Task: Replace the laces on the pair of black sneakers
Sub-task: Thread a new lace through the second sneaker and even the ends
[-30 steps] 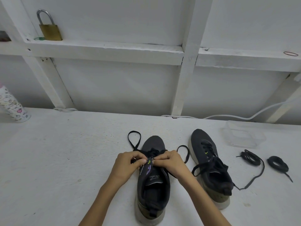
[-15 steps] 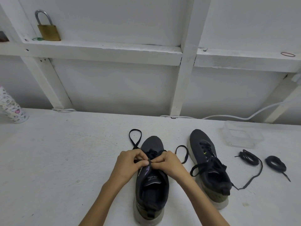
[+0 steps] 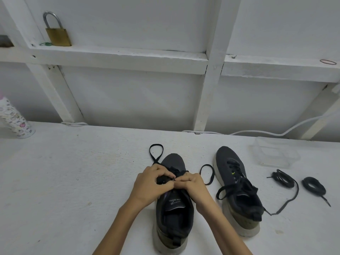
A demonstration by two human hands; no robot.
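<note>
L: my left hand (image 3: 150, 183), fingers curled, pinching the black lace (image 3: 156, 160) above the tongue | C: near sneaker (image 3: 174, 223), toe pointing far, on the white table (image 3: 73, 181) | my right hand (image 3: 193, 186), touching the left hand, apparently pinching the same lace | R: second sneaker (image 3: 237, 196), loosely laced | far R: coiled lace (image 3: 276, 176), second coil (image 3: 305, 183)

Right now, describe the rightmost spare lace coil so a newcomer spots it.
On the white table, look right of the untouched sneaker, by the clear box. Of two black lace coils, it is the outer coil: tightly wound, short tail; the inner coil trails a long end.
</note>
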